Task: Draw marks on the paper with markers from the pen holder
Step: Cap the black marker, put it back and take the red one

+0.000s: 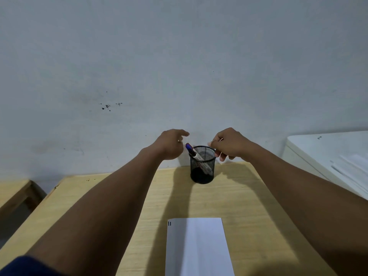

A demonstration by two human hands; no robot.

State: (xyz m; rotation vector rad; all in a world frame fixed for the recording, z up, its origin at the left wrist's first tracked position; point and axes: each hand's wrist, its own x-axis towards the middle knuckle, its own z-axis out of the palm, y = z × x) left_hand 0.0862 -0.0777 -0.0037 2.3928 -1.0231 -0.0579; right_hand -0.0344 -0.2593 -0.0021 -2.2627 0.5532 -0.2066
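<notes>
The marker (192, 152) leans in the pen holder (202, 165), top tilted toward the left hand (170, 144). That grip is loosely spread, just beside the cap. The right hand (229, 144) pinches the holder's rim. The paper (199, 248) lies nearer the person.

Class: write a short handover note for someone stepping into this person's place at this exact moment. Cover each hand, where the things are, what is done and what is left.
Left hand: beside the blue-capped marker, fingers loose, holding nothing that shows.
Right hand: at the rim of the mesh pen holder; whether it grips anything is unclear.
The marker leans in the holder at the far edge of the desk.
Paper: near edge, two short black marks in its top left corner.
Left: take a marker, draw more.
</notes>
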